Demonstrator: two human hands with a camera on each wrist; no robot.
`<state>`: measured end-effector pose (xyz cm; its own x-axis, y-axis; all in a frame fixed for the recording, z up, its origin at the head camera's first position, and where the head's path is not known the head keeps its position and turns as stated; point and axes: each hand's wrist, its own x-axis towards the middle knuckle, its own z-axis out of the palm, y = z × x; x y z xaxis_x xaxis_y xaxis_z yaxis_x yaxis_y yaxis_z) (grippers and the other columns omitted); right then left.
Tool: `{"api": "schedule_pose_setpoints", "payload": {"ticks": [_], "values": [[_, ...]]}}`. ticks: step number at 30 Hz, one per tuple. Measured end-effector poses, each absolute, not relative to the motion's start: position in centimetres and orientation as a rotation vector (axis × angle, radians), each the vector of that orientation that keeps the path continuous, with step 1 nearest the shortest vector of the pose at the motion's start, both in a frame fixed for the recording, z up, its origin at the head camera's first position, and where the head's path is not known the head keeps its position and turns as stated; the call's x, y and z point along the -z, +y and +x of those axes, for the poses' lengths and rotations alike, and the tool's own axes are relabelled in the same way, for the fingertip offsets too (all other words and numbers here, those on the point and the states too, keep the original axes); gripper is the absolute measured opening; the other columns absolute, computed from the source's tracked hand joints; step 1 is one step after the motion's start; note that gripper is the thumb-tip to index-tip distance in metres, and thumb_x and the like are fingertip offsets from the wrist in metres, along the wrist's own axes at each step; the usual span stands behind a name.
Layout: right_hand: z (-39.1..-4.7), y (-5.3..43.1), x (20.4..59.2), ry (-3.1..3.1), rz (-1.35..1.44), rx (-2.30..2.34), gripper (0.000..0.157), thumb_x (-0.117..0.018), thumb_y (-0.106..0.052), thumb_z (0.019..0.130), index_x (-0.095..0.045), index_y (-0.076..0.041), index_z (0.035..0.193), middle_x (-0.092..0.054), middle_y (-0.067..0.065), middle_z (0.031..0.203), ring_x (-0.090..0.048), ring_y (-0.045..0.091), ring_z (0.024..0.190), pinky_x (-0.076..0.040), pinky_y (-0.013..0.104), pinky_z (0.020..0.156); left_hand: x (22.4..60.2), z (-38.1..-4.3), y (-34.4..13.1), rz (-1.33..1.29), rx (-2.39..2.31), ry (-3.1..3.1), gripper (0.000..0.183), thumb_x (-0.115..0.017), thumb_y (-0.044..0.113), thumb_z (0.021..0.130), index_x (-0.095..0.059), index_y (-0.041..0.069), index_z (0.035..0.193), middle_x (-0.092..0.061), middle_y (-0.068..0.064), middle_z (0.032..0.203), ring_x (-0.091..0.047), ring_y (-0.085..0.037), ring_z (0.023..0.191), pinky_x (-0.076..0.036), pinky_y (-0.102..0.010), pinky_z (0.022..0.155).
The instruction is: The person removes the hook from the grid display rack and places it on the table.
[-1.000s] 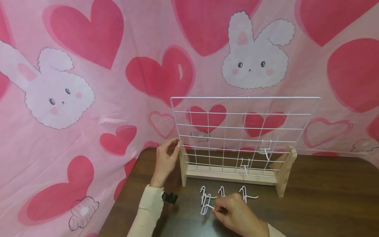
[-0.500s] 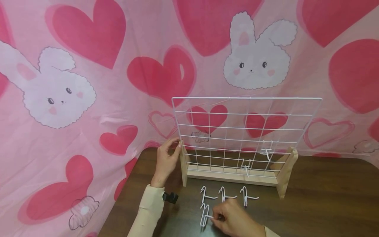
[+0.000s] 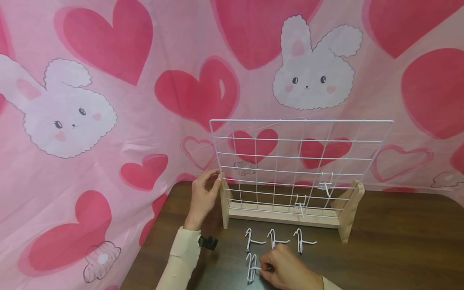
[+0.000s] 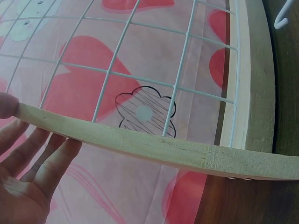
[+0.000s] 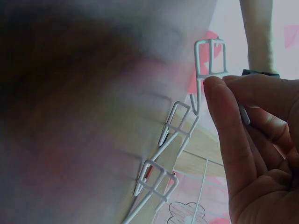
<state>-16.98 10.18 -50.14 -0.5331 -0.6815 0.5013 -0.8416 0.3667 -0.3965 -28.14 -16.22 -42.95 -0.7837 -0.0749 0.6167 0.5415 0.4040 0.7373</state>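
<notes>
On the table stands a white wire grid rack (image 3: pixel 301 120) with wooden side supports and a wooden base (image 3: pixel 282 215). My left hand (image 3: pixel 204 195) grips its left wooden support (image 4: pixel 140 145), thumb above and fingers below in the left wrist view. With thumb and forefinger, my right hand (image 3: pixel 286 266) pinches the prong of a white wire hook (image 5: pixel 198 60), near the front of the table. Behind that hook lie three similar ones: a left hook (image 3: pixel 248 241), a middle hook (image 3: pixel 273 237) partly behind my right hand, and a right hook (image 3: pixel 299 241).
Two hooks hang on the grid: an upper hook (image 3: pixel 325 185) at the right and a lower hook (image 3: pixel 300 204) nearer the middle. The brown table (image 3: pixel 409 233) extends right of the rack. A pink cloth (image 3: pixel 137 112) with hearts and rabbits covers the wall behind.
My right hand has drawn its hook toward the front of the table, away from the row of loose hooks. My left hand has stayed on the rack's side support.
</notes>
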Motion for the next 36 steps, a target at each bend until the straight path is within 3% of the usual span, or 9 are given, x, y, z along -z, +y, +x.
{"api": "schedule_pose_setpoints", "payload": {"ticks": [10, 19, 24, 32, 36], "values": [[-16.98, 10.66, 50.12, -2.500, 1.310, -0.798, 0.034, -0.088, -0.017, 0.074, -0.060, -0.027, 0.057, -0.053, -0.023, 0.052, -0.029, -0.017, 0.059, -0.022, 0.002, 0.055, 42.95, -28.22, -16.21, -0.425, 1.394, -2.070, 0.022, -0.071, 0.004, 0.096, -0.075, -0.001, 0.117, -0.079, -0.016, 0.109, -0.077, -0.032, 0.098, -0.055, -0.016, 0.082], [-16.98, 10.86, 49.89, -2.637, 1.264, -0.615, 0.033, -0.090, -0.024, 0.072, -0.061, -0.031, 0.057, -0.053, -0.025, 0.055, -0.036, -0.011, 0.059, -0.026, 0.012, 0.054, 42.98, -28.18, -16.28, -0.407, 1.396, -2.080, 0.021, -0.070, 0.004, 0.096, -0.075, -0.002, 0.116, -0.080, -0.016, 0.108, -0.076, -0.032, 0.097, -0.055, -0.018, 0.081], [-16.85, 10.92, 49.75, -2.684, 1.246, -0.569, 0.034, -0.089, -0.023, 0.072, -0.060, -0.031, 0.056, -0.053, -0.025, 0.055, -0.037, -0.010, 0.057, -0.027, 0.015, 0.051, 43.10, -28.23, -16.22, -0.403, 1.392, -2.069, 0.021, -0.071, 0.003, 0.096, -0.076, 0.000, 0.115, -0.080, -0.015, 0.107, -0.076, -0.030, 0.096, -0.057, -0.026, 0.081], [-16.79, 10.91, 49.67, -2.718, 1.240, -0.489, 0.035, -0.089, -0.023, 0.072, -0.059, -0.030, 0.056, -0.053, -0.025, 0.055, -0.039, -0.008, 0.056, -0.027, 0.017, 0.050, 43.10, -28.26, -15.94, -0.391, 1.389, -2.049, 0.022, -0.071, 0.000, 0.094, -0.075, -0.003, 0.116, -0.079, -0.021, 0.109, -0.075, -0.036, 0.097, -0.056, -0.026, 0.076], [-16.75, 10.85, 49.71, -2.712, 1.240, -0.463, 0.035, -0.089, -0.023, 0.072, -0.059, -0.030, 0.056, -0.053, -0.024, 0.055, -0.040, -0.008, 0.056, -0.026, 0.017, 0.049, 43.07, -28.28, -16.02, -0.393, 1.376, -2.057, 0.022, -0.071, 0.001, 0.094, -0.075, -0.003, 0.116, -0.080, -0.018, 0.108, -0.075, -0.033, 0.096, -0.056, -0.028, 0.076]]}}
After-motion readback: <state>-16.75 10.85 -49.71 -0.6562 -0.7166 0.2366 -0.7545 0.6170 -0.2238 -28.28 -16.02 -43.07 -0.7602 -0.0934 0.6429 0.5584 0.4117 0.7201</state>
